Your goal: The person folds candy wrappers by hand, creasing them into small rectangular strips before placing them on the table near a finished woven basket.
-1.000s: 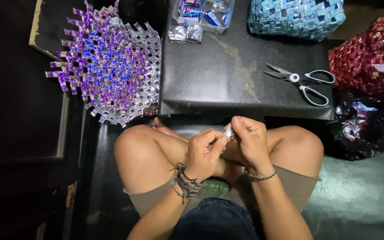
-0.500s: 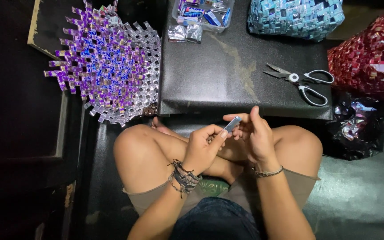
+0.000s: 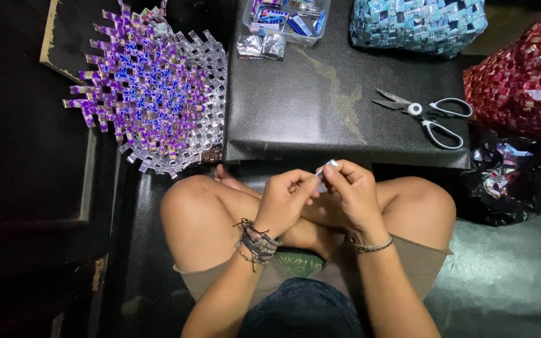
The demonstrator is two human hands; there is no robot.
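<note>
I sit cross-legged and hold a small silver foil strip between both hands above my lap. My left hand pinches its lower end with thumb and forefinger. My right hand pinches the upper end, fingers curled around it. Both wrists wear bracelets. Just beyond my hands is the front edge of a low black table.
A purple and silver woven mat lies at the table's left. On the table are scissors, two silver foil pieces and a clear box of strips. A blue woven piece, a red woven piece and a black bag sit at the right.
My hands have turned and folded the foil strip between the fingertips, staying in the same place over my lap. Nothing else has moved.
</note>
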